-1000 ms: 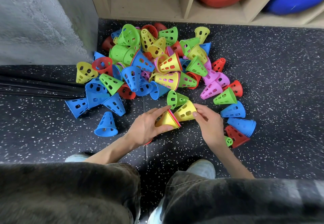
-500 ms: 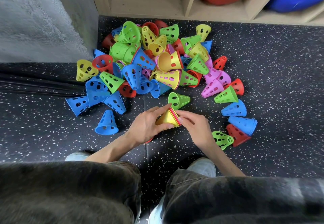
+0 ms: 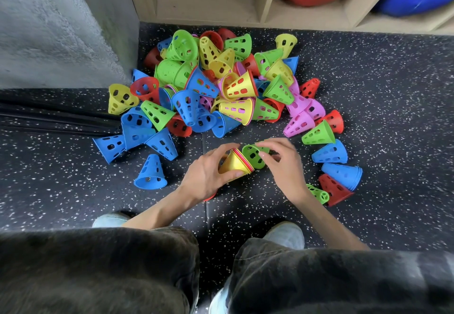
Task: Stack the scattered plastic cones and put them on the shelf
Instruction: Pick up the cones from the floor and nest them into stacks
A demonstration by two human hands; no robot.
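Two hands worked together — the left hand (image 3: 204,178) gripped the yellow stack (image 3: 234,163), right hand (image 3: 282,163) fingers pinched a green cone (image 3: 253,155). Light, stiff plastic; best held by rims.

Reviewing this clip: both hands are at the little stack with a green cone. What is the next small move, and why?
Probably slide the green cone fully onto the yellow-topped stack. The right hand pinches the cone at the stack's wide end, not yet seated, while the left hand grips the stack. Many loose cones remain on the floor.
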